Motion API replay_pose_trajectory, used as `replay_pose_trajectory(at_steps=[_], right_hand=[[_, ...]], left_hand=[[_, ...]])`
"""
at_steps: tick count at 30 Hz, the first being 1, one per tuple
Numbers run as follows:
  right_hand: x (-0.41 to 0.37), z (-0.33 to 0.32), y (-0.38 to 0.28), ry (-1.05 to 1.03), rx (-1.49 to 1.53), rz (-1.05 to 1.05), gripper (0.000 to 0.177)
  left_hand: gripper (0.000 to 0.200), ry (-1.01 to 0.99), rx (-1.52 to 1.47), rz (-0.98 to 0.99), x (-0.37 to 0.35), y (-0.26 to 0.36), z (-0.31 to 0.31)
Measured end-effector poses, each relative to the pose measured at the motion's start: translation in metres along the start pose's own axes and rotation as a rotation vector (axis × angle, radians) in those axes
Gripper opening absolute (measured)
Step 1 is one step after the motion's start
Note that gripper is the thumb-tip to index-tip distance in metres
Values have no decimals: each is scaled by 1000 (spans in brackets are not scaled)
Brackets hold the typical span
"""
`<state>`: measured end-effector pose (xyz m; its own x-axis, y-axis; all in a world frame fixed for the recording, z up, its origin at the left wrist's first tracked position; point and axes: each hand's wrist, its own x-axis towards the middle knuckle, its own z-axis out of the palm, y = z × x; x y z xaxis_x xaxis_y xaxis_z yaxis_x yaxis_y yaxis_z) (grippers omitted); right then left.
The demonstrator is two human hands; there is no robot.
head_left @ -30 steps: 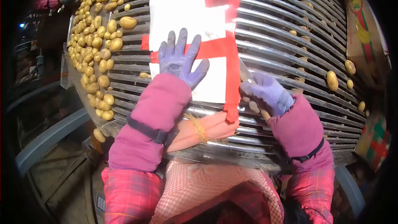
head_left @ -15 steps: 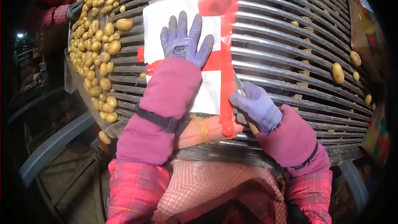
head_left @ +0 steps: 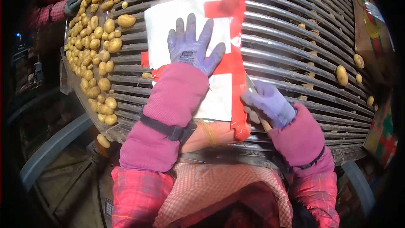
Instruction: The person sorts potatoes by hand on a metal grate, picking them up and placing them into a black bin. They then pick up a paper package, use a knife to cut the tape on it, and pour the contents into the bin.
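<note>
My left hand (head_left: pixel 192 50), in a purple coated glove, lies flat with fingers spread on a white sheet (head_left: pixel 162 29). Strips of red tape (head_left: pixel 237 67) run across the sheet and down its right side. Gloved as well, my right hand (head_left: pixel 272 105) is wrapped round a knife (head_left: pixel 265 125) with a light-coloured handle. Its blade points away from me, right at the tape's outer edge. Under the near end of the sheet sits a folded pink bundle (head_left: pixel 228 138), with yellow strands (head_left: pixel 209 133) over it.
Metal roller bars (head_left: pixel 291 65) support the sheet. Many potatoes (head_left: pixel 86 55) crowd the left side, where another person's gloved hand (head_left: pixel 74 6) rests. A few potatoes (head_left: pixel 341 76) lie at the right, near a printed cardboard box (head_left: pixel 367 25).
Both my hands have shifted slightly to the right, the knife along with the right one. The sheet's taped right side also sits a little further right.
</note>
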<state>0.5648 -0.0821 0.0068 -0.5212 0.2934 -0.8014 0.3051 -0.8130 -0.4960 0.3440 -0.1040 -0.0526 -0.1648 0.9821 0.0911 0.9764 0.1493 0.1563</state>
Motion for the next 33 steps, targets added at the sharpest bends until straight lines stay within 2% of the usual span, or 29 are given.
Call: replay_pose_trajectory(at_steps=[5,8,9,12,15,18,19,22,24,26,28,30,31,32,33], right_hand=[[18,-1,-14,-15,-242,26,25],[8,-6,-10,-47,-38,21,29],[1,-11,-11,-49,-38,15,29],[-14,-25,-4,-79,-97,9,31],[-12,-21,-7,-70,-178,-51,31],[7,-10,-15,-64,-60,69,27],[14,-9,-22,-83,-177,79,24],[22,-13,-23,-177,-110,45,22],[21,-16,-22,-150,-146,64,22],[4,-24,-25,-92,-16,34,21],[-21,-53,-32,17,-32,-11,21],[-45,-74,-50,305,84,-107,29],[-41,-69,-51,284,0,-73,32],[-40,-55,-53,146,-20,-118,32],[-39,-50,-51,157,-67,-87,34]], left_hand=[[61,56,22,-14,-1,0,2],[62,32,19,-12,-2,1,-2],[68,27,-21,-20,-3,-1,1],[68,7,-82,74,-6,3,-3],[68,7,-90,75,-6,1,-3],[69,2,-74,73,-7,3,-6],[69,-9,-84,69,-6,2,-5],[66,11,-19,87,-5,4,-7],[67,-5,-13,95,-5,2,-5],[71,-57,-62,44,-5,4,-7],[71,-42,-60,73,-4,6,-8],[71,-31,-61,85,-8,12,-9],[71,-46,-60,74,-5,11,-10],[72,-75,-52,70,-5,8,-12],[72,-51,-64,85,-6,5,-9]])
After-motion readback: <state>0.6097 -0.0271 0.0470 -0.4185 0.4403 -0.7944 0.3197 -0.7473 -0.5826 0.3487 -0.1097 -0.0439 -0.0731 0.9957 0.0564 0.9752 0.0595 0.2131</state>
